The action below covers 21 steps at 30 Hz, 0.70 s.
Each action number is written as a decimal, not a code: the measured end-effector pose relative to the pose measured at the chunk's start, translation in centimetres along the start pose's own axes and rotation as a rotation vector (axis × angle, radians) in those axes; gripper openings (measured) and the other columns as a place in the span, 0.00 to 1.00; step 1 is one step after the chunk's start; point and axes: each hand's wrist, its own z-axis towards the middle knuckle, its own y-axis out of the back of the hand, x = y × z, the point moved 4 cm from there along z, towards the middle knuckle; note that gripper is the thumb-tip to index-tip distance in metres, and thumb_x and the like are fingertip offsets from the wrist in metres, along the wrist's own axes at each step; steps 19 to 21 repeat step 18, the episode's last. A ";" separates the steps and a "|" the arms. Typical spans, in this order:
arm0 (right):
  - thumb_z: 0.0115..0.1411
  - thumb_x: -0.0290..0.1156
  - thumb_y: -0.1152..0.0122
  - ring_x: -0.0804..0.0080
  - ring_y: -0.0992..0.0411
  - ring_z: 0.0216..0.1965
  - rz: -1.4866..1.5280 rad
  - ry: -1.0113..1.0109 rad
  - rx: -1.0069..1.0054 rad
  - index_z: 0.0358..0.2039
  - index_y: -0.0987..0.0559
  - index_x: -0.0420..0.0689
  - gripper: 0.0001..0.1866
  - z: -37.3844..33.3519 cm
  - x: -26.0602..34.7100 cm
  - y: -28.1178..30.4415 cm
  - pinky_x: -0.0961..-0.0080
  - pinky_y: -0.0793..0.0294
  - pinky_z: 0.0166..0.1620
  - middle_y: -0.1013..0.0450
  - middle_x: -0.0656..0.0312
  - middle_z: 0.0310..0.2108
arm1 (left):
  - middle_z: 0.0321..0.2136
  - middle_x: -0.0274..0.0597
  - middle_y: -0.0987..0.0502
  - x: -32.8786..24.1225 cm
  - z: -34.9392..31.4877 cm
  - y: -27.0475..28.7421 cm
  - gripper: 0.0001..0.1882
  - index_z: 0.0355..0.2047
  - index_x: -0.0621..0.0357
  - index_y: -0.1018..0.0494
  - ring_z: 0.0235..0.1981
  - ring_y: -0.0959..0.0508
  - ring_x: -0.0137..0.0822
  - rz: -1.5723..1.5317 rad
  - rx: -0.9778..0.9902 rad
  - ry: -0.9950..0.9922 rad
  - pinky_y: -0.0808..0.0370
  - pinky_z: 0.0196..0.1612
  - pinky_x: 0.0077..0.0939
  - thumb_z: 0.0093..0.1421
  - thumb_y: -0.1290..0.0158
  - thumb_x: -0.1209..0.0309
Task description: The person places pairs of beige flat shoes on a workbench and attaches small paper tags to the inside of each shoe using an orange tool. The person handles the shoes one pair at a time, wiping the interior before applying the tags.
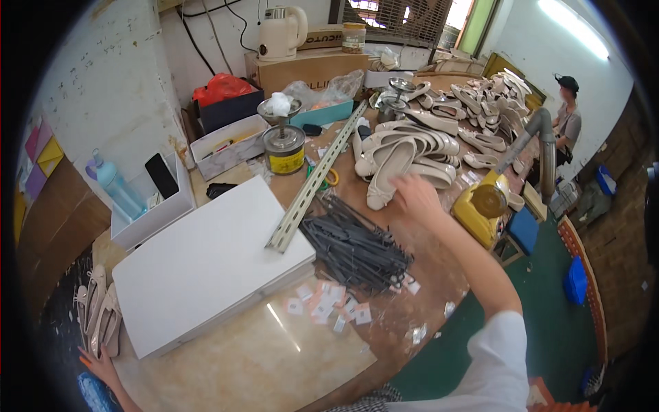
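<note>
My right hand (pixel 415 196) stretches out over the table, blurred, fingers apart and holding nothing. It hovers at the near edge of a pile of beige flat shoes (pixel 401 154), closest to one shoe (pixel 384 180) lying toe towards me. My left hand (pixel 103 367) is low at the table's left corner, just below a few beige shoes (pixel 96 309) at the edge. Something orange and blue shows beside it; whether it grips anything is unclear.
A large flat white box (pixel 206 264) has a slotted metal rail (pixel 312 185) resting across it. Beside it lie dark plastic strips (pixel 357 247) and small tags (pixel 326 302). A tin can (pixel 283 152), a yellow machine (pixel 484 206) and more shoes (pixel 480 103) stand farther off. Another person (pixel 566 117) sits far right.
</note>
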 end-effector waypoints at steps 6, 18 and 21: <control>0.59 0.31 0.49 0.59 0.37 0.60 -0.536 -0.326 0.263 0.56 0.31 0.45 0.23 13.4 -14.0 -7.5 0.62 0.35 0.58 0.35 0.52 0.58 | 0.61 0.60 0.41 -23.9 -8.4 18.3 0.35 0.59 0.58 0.37 0.62 0.40 0.58 -0.035 0.183 -0.464 0.44 0.62 0.48 0.54 0.41 0.59; 0.54 0.26 0.46 0.50 0.23 0.35 0.035 -0.376 -0.019 0.58 0.31 0.49 0.28 2.4 -9.3 5.9 0.55 0.25 0.39 0.23 0.46 0.31 | 0.64 0.60 0.44 -27.7 -21.1 12.7 0.41 0.64 0.56 0.41 0.66 0.45 0.55 -0.507 0.798 -0.589 0.52 0.66 0.48 0.50 0.40 0.64; 0.54 0.26 0.46 0.50 0.23 0.35 0.035 -0.376 -0.019 0.58 0.31 0.49 0.28 2.4 -9.3 5.9 0.55 0.25 0.39 0.23 0.46 0.31 | 0.64 0.60 0.44 -27.7 -21.1 12.7 0.41 0.64 0.56 0.41 0.66 0.45 0.55 -0.507 0.798 -0.589 0.52 0.66 0.48 0.50 0.40 0.64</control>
